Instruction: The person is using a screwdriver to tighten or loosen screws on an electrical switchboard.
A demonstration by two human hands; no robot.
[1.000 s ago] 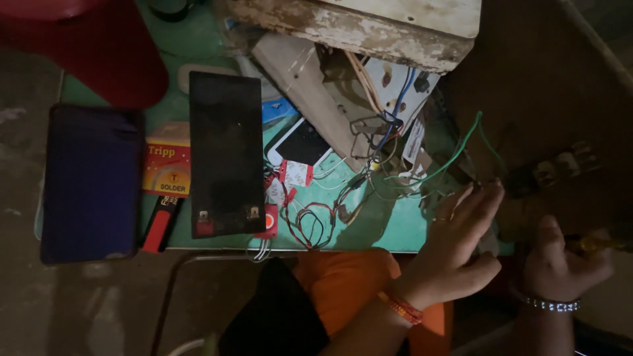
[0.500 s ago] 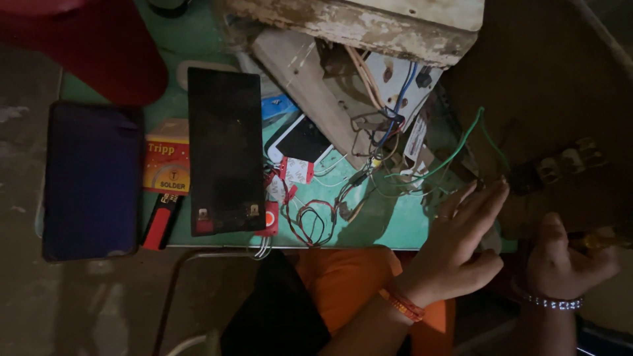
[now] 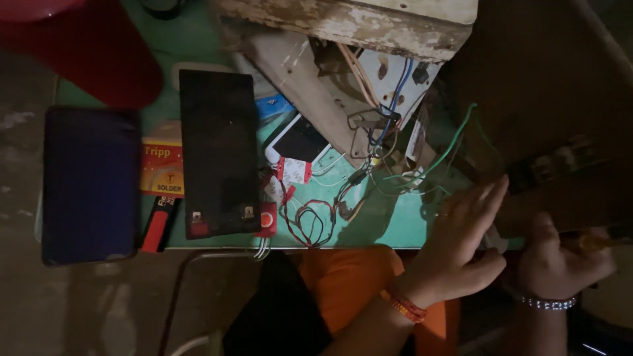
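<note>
My left hand (image 3: 461, 244), with an orange thread band at the wrist, lies flat with its fingers stretched out. It spans the right edge of the green table (image 3: 395, 221) and reaches a dark brown board (image 3: 560, 99). A small pale piece (image 3: 493, 238) shows by its thumb. My right hand (image 3: 560, 264), with a beaded bracelet, is closed around a yellow-handled tool (image 3: 593, 242) whose tip is hidden in the dark. A green wire (image 3: 452, 145) runs from the tangle of wires (image 3: 310, 217) toward the board.
A black battery (image 3: 217, 155), a dark blue case (image 3: 89, 184), a yellow solder box (image 3: 161, 168), a red and black tool (image 3: 157, 227) and a phone (image 3: 300, 138) lie on the table. A white switch panel (image 3: 395, 76) and a weathered plank (image 3: 356, 23) sit at the back, a red object (image 3: 86, 53) top left.
My left hand's fingers have slid slightly up and right onto the board. My right hand has lifted a little and its thumb has risen. Nothing on the table has moved.
</note>
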